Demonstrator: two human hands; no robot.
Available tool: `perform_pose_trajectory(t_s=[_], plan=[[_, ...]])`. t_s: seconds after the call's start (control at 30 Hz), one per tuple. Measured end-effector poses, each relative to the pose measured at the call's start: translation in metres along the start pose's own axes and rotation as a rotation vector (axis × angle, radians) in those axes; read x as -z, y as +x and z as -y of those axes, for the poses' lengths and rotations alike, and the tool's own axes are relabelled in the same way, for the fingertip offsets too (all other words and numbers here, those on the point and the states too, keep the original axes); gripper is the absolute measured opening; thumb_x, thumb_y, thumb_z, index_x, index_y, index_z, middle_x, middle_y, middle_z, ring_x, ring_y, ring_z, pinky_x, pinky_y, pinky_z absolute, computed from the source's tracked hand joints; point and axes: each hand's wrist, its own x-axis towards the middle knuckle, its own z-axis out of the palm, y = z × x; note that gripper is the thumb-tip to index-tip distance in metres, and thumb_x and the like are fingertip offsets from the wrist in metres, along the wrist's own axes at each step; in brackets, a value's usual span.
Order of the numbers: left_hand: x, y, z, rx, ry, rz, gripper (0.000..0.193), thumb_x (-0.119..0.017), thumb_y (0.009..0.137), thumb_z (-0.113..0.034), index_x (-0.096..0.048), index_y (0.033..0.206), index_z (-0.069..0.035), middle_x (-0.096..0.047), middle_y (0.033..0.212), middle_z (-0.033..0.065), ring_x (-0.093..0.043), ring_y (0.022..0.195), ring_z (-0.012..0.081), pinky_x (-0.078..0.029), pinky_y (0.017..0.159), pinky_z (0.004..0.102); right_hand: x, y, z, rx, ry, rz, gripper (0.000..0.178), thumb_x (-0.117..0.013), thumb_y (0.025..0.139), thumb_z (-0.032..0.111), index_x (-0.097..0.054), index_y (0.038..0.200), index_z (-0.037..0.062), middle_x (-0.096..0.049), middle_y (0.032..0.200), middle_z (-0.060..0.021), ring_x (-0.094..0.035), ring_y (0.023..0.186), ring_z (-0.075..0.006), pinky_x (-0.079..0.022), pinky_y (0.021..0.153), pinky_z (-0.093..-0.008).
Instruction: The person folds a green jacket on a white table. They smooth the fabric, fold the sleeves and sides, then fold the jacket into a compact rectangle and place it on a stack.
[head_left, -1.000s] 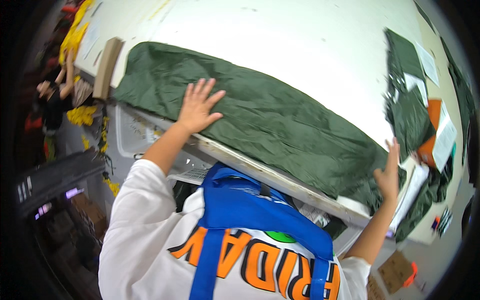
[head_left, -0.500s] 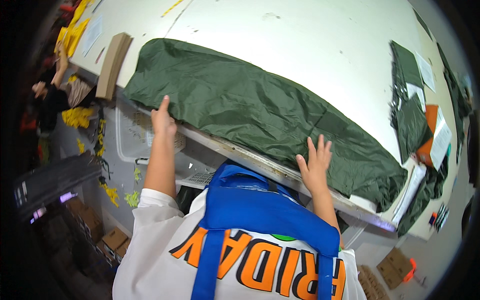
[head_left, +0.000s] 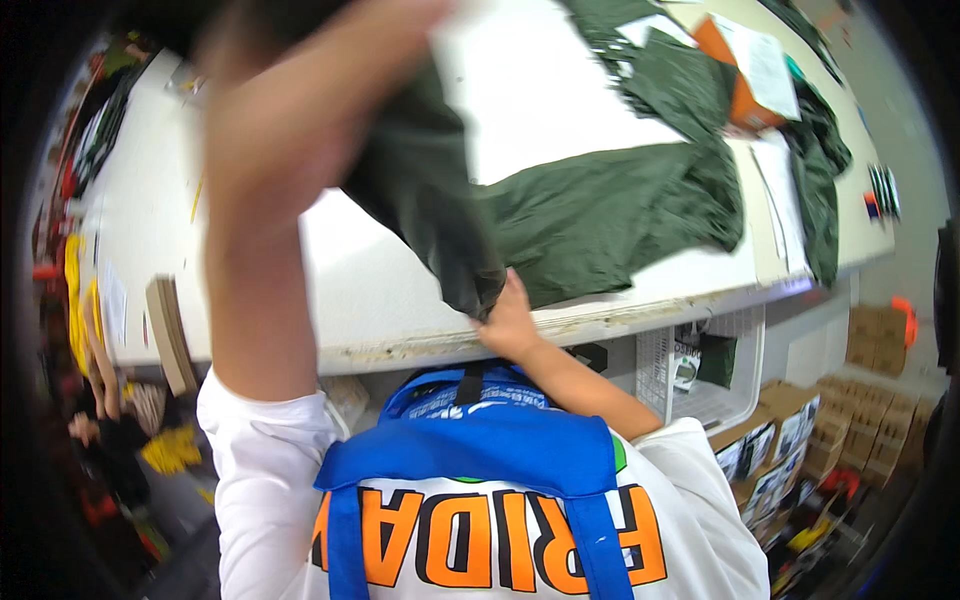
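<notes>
On the table (head_left: 370, 270), cloth (head_left: 600, 220) is gripped by the right hand (head_left: 510, 328); whether the left hand (head_left: 310, 110) is closed cannot be told. Green material (head_left: 716, 360) is seen in the near-right basket (head_left: 655, 365).

**Left arm high, right arm low**

Your left forearm (head_left: 262, 300) stands near-vertical; the hand (head_left: 315, 105) is raised near the top of view, heavily blurred, finger pose unreadable. Your right forearm (head_left: 590, 385) slants inward and up to the right hand (head_left: 510, 322), lower and near centre: one finger points upward, the others partly hidden, grip unclear.
</notes>
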Motion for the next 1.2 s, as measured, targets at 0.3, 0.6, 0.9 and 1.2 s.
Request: perform_pose_trajectory(t_s=[0.3, 0.6, 0.9, 1.2], plan=[[-0.340, 0.055, 0.155, 0.025, 0.440, 0.790, 0.084, -0.069, 0.078, -0.023, -0.021, 0.146, -0.009, -0.057, 0.110, 0.0275, -0.056, 0.101, 0.0416, -0.045, 0.088, 0.0437, 0.038, 0.004, 0.021, -0.134, 0.614, 0.245, 0.049, -0.054, 0.089, 0.032, -0.047, 0.131, 0.0091, -0.037, 0.141, -0.0182, -0.028, 0.134, -0.0366, -0.024, 0.110, -0.0436], [-0.159, -0.073, 0.158, -0.217, 0.730, 0.359, 0.065, -0.072, 0.069, -0.014, -0.049, 0.130, -0.009, -0.046, 0.134, 0.0158, -0.041, 0.125, 0.0344, -0.033, 0.104, 0.0440, 0.007, 0.002, -0.004, -0.166, 0.886, 0.025, 0.058, -0.047, 0.093, 0.044, -0.042, 0.133, 0.0009, -0.040, 0.137, -0.0236, -0.036, 0.127, -0.0391, -0.031, 0.105, -0.0417], [-0.039, -0.043, 0.272, 0.668, 0.193, 0.162, 0.036, -0.065, 0.085, -0.033, -0.056, 0.095, 0.000, -0.062, 0.087, 0.0069, -0.055, 0.080, 0.0172, -0.045, 0.072, 0.0290, 0.034, 0.041, 0.026, -0.318, 0.634, 0.594, 0.054, -0.051, 0.091, 0.042, -0.052, 0.123, -0.0021, -0.052, 0.123, -0.0249, -0.047, 0.116, -0.0391, -0.038, 0.098, -0.0417], [-0.023, -0.069, 0.244, 0.132, 0.995, 0.058, 0.057, -0.067, 0.080, -0.028, -0.047, 0.129, -0.006, -0.050, 0.129, 0.0181, -0.045, 0.119, 0.0356, -0.034, 0.101, 0.0424, 0.204, -0.060, -0.118, -0.690, 0.396, -0.276, 0.027, -0.047, 0.094, 0.028, -0.063, 0.090, 0.0062, -0.061, 0.089, -0.0080, -0.059, 0.082, -0.0194, -0.047, 0.078, -0.0331]])
